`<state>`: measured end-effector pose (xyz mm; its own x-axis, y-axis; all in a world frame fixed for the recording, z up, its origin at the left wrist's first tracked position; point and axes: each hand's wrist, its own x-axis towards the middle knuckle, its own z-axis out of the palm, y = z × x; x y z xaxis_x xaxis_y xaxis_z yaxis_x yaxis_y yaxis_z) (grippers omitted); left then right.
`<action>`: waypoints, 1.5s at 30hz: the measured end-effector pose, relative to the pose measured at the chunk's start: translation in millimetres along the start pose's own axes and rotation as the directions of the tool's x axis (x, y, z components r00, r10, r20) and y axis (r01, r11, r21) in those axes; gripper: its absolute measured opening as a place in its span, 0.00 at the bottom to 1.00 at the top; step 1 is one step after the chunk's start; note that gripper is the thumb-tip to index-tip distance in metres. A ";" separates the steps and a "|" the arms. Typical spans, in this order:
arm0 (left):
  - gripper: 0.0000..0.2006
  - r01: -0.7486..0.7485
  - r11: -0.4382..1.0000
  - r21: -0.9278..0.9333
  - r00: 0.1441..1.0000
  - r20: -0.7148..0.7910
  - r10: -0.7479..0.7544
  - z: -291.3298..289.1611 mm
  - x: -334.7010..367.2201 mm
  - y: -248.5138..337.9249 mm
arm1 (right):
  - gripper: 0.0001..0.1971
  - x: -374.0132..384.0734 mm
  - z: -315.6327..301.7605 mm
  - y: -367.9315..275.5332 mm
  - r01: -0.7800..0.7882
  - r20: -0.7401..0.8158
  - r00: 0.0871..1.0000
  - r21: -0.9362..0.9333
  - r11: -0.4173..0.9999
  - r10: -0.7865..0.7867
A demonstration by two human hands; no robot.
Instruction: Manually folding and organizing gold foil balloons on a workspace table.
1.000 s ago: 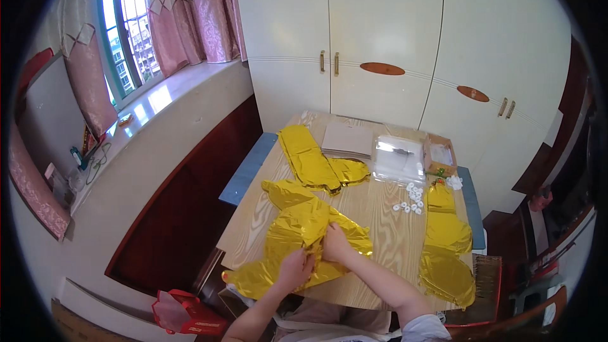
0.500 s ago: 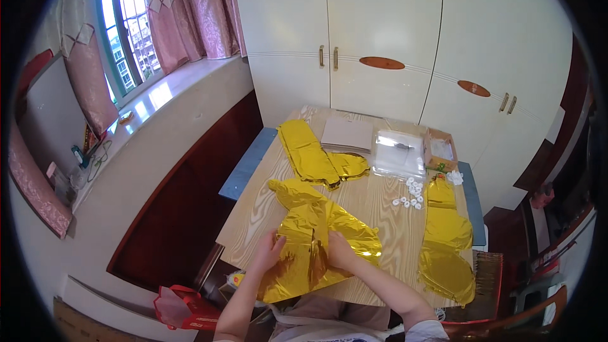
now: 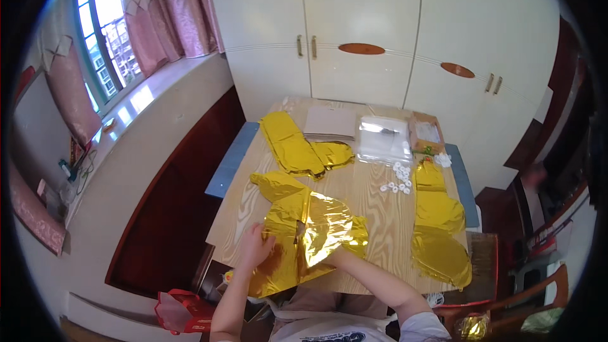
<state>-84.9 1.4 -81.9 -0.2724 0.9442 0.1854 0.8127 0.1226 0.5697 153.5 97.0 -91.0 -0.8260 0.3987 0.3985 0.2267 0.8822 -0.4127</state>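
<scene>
A flat gold foil balloon [image 3: 282, 215], uninflated and creased, is spread on the near part of the table. My left hand [image 3: 256, 247] rests on its left side, fingers apart on the foil. On the other side, my right hand [image 3: 334, 257] reaches in at the lower edge of a shiny raised flap [image 3: 328, 221], which covers its fingers, so their grip is hidden. The flap bends over toward the balloon's middle. A second gold foil balloon [image 3: 291, 149] lies beyond at the far left, and a third [image 3: 438, 215] runs along the table's right side.
Small white rings [image 3: 398, 180] lie scattered on the wooden table [image 3: 380, 228] near clear plastic packets [image 3: 383, 140]. A grey cardboard stack [image 3: 330, 121] and a small open box [image 3: 427, 133] stand at the back. Blue benches [image 3: 233, 158] flank the table; a red bag [image 3: 183, 310] sits lower left.
The right part of the near balloon has been lifted and folded inward, with my right hand now partly under it. My left hand has shifted slightly left on the foil. The view has turned slightly right.
</scene>
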 end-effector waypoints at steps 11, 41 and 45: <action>0.30 -0.318 0.948 0.020 0.926 -0.209 0.315 35.6 -34.7 130.2 | 0.20 31.9 -63.5 -37.3 -0.122 0.454 0.792 -0.539 0.833 0.409; 0.14 0.436 0.900 -0.019 0.840 -0.351 -0.414 -72.2 -6.0 -115.8 | 0.27 -40.4 -38.3 43.9 -0.171 0.078 0.978 -0.244 0.955 0.196; 0.15 0.462 0.862 0.210 0.848 -0.391 -0.359 -77.8 -8.2 -114.4 | 0.29 -47.4 -50.9 49.1 -0.144 0.164 0.971 -0.174 0.974 0.173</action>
<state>-215.7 -44.1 -86.3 -0.7240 0.6368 0.2651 0.6826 0.6061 0.4083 230.2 134.2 -88.5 -0.8478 0.4985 0.1811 0.4295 0.8456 -0.3169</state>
